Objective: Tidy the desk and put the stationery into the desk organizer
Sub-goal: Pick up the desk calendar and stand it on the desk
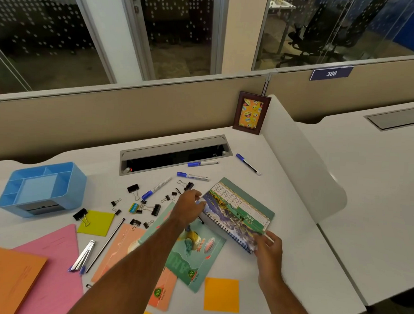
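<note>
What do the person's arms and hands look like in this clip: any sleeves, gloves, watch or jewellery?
Both forearms are bare as far as the frame shows: no sleeves in view. The left hand and the right hand are ungloved. No watch, bracelet or ring can be seen on either wrist or on the visible fingers, and no markings stand out.

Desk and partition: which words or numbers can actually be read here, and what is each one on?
"386": blue sign on the partition.
"JUNE": spiral calendar held by both hands, seen upside down; its date grids are too small to read.
"65": round green stickers on the green notebook and the peach notebook.
Small blue-and-yellow eraser: print blurred.
Marker labels: too small.
</note>
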The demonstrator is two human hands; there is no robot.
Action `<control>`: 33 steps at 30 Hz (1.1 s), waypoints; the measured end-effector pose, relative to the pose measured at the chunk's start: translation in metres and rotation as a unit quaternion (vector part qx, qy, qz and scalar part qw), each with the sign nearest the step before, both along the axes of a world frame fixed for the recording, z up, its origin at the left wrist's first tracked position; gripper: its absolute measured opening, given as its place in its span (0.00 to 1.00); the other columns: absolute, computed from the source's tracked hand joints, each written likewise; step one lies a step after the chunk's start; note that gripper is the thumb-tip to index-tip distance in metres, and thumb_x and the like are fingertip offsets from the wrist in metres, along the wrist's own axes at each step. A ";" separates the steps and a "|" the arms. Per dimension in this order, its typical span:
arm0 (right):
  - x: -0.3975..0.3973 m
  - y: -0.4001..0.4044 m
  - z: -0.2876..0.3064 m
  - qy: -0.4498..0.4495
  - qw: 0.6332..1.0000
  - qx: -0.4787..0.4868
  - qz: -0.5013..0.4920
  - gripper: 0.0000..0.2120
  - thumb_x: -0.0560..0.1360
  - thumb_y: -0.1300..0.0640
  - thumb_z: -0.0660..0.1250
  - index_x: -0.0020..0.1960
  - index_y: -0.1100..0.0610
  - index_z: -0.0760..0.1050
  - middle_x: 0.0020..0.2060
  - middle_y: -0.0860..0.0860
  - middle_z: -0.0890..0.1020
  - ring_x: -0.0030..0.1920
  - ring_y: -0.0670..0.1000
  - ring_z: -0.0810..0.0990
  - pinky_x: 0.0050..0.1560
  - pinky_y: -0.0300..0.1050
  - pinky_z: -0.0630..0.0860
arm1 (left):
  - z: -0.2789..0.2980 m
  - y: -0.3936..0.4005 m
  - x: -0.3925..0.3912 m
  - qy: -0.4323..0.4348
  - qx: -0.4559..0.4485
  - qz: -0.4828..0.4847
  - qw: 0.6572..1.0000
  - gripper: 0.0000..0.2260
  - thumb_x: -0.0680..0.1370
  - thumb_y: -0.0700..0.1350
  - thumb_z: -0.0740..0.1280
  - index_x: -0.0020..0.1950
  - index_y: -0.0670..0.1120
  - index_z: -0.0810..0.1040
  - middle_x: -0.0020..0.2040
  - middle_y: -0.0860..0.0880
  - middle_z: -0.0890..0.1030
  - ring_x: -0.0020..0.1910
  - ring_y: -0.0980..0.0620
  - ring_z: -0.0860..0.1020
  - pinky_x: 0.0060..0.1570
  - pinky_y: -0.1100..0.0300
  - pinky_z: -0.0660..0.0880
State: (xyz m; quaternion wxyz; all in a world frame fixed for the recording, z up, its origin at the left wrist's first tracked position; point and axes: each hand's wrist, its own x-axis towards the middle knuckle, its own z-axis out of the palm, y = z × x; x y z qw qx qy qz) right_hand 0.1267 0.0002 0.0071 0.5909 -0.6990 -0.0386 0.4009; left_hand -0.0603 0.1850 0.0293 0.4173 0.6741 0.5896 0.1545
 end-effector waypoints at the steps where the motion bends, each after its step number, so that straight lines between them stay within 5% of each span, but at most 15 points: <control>1: 0.003 0.000 0.002 -0.004 1.000 0.002 0.000 0.17 0.78 0.66 0.70 0.64 0.55 0.71 0.59 0.59 0.80 0.58 0.59 0.82 0.52 0.52 0.81 | 0.001 0.000 -0.001 -0.008 0.004 0.001 1.000 0.19 0.80 0.41 0.71 0.71 0.39 0.76 0.66 0.42 0.79 0.64 0.45 0.78 0.64 0.52 0.76; 8: 0.020 -0.002 0.017 -0.020 1.000 0.021 0.010 0.21 0.79 0.62 0.71 0.70 0.54 0.70 0.60 0.58 0.82 0.57 0.54 0.83 0.49 0.47 0.79 | 0.011 -0.004 -0.005 -0.069 0.045 0.043 0.996 0.14 0.80 0.43 0.73 0.65 0.43 0.80 0.53 0.47 0.85 0.53 0.51 0.82 0.56 0.57 0.81; 14: 0.029 -0.004 0.034 -0.025 0.999 0.044 0.008 0.20 0.78 0.60 0.72 0.68 0.51 0.73 0.56 0.52 0.84 0.55 0.47 0.83 0.49 0.41 0.76 | 0.013 -0.008 -0.007 -0.148 0.049 0.099 0.983 0.13 0.79 0.46 0.75 0.62 0.46 0.83 0.46 0.54 0.86 0.47 0.59 0.84 0.44 0.73 0.78; 18: 0.034 -0.008 0.045 -0.020 0.997 0.068 0.009 0.18 0.78 0.57 0.73 0.66 0.47 0.75 0.52 0.44 0.86 0.55 0.41 0.83 0.51 0.38 0.74 | 0.017 -0.010 -0.007 -0.180 0.060 0.124 0.974 0.13 0.78 0.49 0.76 0.61 0.48 0.83 0.47 0.55 0.86 0.46 0.61 0.84 0.44 0.74 0.78; 22: 0.031 -0.009 0.046 -0.019 0.995 0.094 0.018 0.22 0.78 0.58 0.73 0.70 0.50 0.73 0.59 0.48 0.84 0.59 0.43 0.83 0.54 0.37 0.74 | 0.020 -0.012 -0.003 -0.205 0.060 0.133 0.968 0.14 0.78 0.50 0.76 0.61 0.49 0.82 0.44 0.56 0.86 0.45 0.66 0.83 0.43 0.73 0.78; 25: 0.030 -0.009 0.047 -0.032 0.994 0.100 0.021 0.22 0.78 0.59 0.73 0.70 0.50 0.73 0.56 0.46 0.85 0.54 0.39 0.85 0.45 0.31 0.78 | 0.023 -0.013 0.001 -0.224 0.057 0.141 0.963 0.13 0.78 0.51 0.75 0.61 0.51 0.82 0.43 0.56 0.86 0.45 0.67 0.83 0.40 0.72 0.79; 33: 0.036 0.002 0.051 -0.113 0.991 0.076 0.018 0.19 0.75 0.53 0.76 0.63 0.50 0.74 0.51 0.47 0.86 0.48 0.34 0.84 0.39 0.25 0.76 | 0.026 -0.006 0.009 -0.235 0.063 0.137 0.960 0.15 0.78 0.54 0.74 0.63 0.51 0.82 0.47 0.51 0.86 0.49 0.57 0.85 0.50 0.63 0.83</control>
